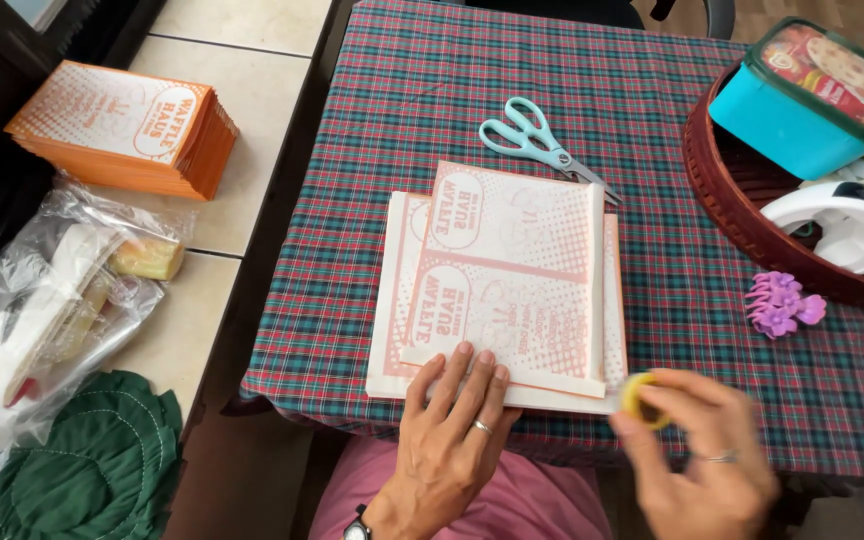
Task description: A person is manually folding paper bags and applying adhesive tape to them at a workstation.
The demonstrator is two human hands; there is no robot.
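right hand [702, 450]: motion-blurred, wrist cut off by the bottom edge
yellow ring [645, 397]: blurred, kind unclear
woven basket [752, 215]: cut off at the right edge
clear bags [42, 300]: contents indistinct
paper sheets [502, 290]: lower edge hidden under the left hand [452, 420]

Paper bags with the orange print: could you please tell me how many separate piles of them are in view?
2. One orange stack lies on the tiled floor at upper left. The other pile lies on the plaid tablecloth, its near edge pressed by the left hand. More may be hidden.

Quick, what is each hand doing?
Left hand: open, flat on the paper bags.
Right hand: closed on a small yellow ring.
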